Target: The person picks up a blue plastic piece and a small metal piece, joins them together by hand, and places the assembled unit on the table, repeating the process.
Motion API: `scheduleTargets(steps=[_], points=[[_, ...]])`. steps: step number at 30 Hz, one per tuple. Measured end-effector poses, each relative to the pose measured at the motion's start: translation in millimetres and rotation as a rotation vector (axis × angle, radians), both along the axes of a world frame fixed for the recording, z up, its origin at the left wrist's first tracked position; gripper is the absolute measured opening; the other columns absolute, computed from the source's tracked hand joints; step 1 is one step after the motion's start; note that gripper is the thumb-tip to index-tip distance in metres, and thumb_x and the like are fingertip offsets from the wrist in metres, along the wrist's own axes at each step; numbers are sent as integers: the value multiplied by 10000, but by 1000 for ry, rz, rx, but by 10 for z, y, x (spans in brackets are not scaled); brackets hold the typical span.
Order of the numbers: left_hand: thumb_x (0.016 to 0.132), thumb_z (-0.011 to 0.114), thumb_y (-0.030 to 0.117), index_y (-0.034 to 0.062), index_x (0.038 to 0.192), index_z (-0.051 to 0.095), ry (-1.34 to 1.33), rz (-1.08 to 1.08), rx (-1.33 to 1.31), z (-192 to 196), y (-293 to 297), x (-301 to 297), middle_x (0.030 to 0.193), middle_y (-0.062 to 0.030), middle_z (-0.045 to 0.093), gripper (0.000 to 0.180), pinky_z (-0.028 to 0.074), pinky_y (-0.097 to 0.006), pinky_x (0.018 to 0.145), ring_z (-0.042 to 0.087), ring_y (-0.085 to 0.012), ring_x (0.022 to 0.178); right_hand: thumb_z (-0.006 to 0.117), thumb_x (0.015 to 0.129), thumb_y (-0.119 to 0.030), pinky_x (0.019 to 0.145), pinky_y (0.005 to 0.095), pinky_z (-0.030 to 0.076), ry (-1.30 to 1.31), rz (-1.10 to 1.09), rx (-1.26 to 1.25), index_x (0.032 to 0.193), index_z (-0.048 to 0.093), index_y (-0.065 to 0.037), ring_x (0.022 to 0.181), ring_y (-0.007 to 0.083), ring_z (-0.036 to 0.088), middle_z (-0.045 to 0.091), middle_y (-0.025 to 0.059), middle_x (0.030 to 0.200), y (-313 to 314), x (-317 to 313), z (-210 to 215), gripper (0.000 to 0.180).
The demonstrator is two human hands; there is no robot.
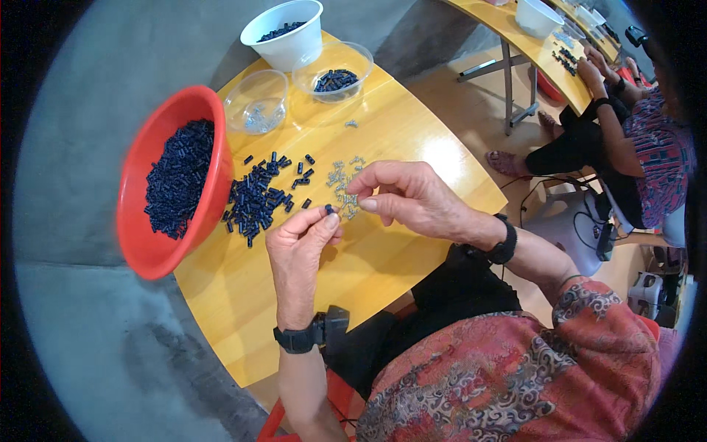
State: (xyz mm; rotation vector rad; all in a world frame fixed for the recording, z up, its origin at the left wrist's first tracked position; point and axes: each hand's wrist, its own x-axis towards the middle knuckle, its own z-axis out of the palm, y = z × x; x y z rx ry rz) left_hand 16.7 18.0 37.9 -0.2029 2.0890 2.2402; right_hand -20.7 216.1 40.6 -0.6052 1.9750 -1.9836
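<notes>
Between the thumb and forefinger of my left hand (303, 236) is a small dark blue cylindrical piece (329, 210). My right hand (401, 195) is closed in a pinch just right of it, over the loose screws; whatever its fingertips hold is too small to make out. Small silvery screws (340, 177) lie scattered on the yellow table beside my right fingertips. Left of my hands spreads a loose pile of the same dark blue cylindrical pieces (254, 199).
A red basin (218, 140) full of dark pieces stands at the table's left edge. Farther back are a clear bowl of screws (256, 81), a clear bowl of dark pieces (353, 55) and a white tub (302, 44). Another person (626, 140) works at a table (508, 26) at the far right.
</notes>
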Motion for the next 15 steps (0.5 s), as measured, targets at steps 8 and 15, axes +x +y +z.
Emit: scheduleTargets(steps=[8,15], points=[[819,691,19,-36,930,693,113,145,-228,-256,-180,145,780,-17,600,124,424,-196,541,528,-61,611,585,903,-49,601,218,481,-48,133,88,1094,603,3,717,54,544,615,10,904,-124,29,-113,199],[805,696,0,-35,896,702,161,190,-353,-440,-196,42,772,-14,599,98,425,-206,562,535,-71,641,585,907,-101,557,211,447,-239,166,58,1094,596,16,600,71,543,626,20,871,-255,7,-91,221]])
